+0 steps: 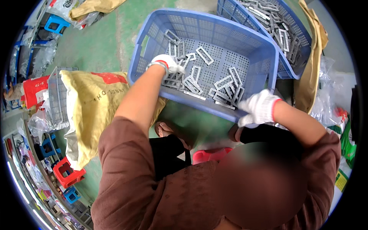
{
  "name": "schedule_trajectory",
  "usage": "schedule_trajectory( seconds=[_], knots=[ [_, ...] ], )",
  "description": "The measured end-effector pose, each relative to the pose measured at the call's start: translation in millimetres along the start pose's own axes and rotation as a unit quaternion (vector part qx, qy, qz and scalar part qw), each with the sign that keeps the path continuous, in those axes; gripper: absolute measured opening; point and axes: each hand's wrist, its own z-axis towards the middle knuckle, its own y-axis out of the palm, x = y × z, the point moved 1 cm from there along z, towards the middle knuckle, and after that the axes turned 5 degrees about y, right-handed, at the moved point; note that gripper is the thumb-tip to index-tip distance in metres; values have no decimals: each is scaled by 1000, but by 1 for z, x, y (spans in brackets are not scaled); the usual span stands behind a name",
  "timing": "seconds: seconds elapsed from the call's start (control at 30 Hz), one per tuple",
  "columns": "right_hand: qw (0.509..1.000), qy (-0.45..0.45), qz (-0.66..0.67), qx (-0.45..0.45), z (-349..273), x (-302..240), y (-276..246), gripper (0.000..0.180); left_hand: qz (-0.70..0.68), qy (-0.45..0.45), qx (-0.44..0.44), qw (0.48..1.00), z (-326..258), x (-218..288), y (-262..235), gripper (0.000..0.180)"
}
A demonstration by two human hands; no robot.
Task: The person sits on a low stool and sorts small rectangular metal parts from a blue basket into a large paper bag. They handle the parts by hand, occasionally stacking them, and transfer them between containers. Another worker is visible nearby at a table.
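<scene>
A blue plastic basket [209, 20] with perforated walls and floor stands in front of me. Several grey metal rectangular frames [205, 55] lie loose on its floor, in a left and a right heap. My left hand [167, 63], in a white glove, reaches over the left side, just above the left heap. Its fingers point down and to the right, and their tips are hard to make out against the frames. At the near right corner, my right hand [260, 107], also gloved in white, is closed over the basket's rim, close to the right heap.
Behind at the right, a second blue basket [264, 28] holds many more metal pieces. A brown sack [312, 57] stands beside it. At my left are a yellow woven sack [92, 111] and a grey wire basket [58, 97]. Red [68, 172] and blue [56, 23] stools stand farther left.
</scene>
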Motion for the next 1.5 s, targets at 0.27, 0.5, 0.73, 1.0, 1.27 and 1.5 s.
schedule_trajectory(
  seconds=[0.27, 0.5, 0.73, 1.0, 1.27, 1.5],
  knots=[
    [905, -30, 146, 399, -39, 70, -36, 51, -40, -144, -92, 984, 85, 23, 42, 129],
    [907, -69, 107, 402, -31, 87, -34, 51, -201, -242, -67, 947, 156, -16, 106, 133],
    [894, -143, 45, 422, -27, 111, -18, 59, 14, -127, -92, 988, 115, 31, 67, 100],
    [905, -102, 85, 405, -30, 105, -22, 56, 436, -21, -165, 884, 100, 65, 84, 91],
    [907, -70, 141, 391, -24, 90, -30, 55, 527, 272, -70, 802, 94, 68, 114, 69],
    [908, -69, 112, 398, -24, 90, -38, 54, 597, 192, -118, 770, 112, 72, 122, 50]
  ],
)
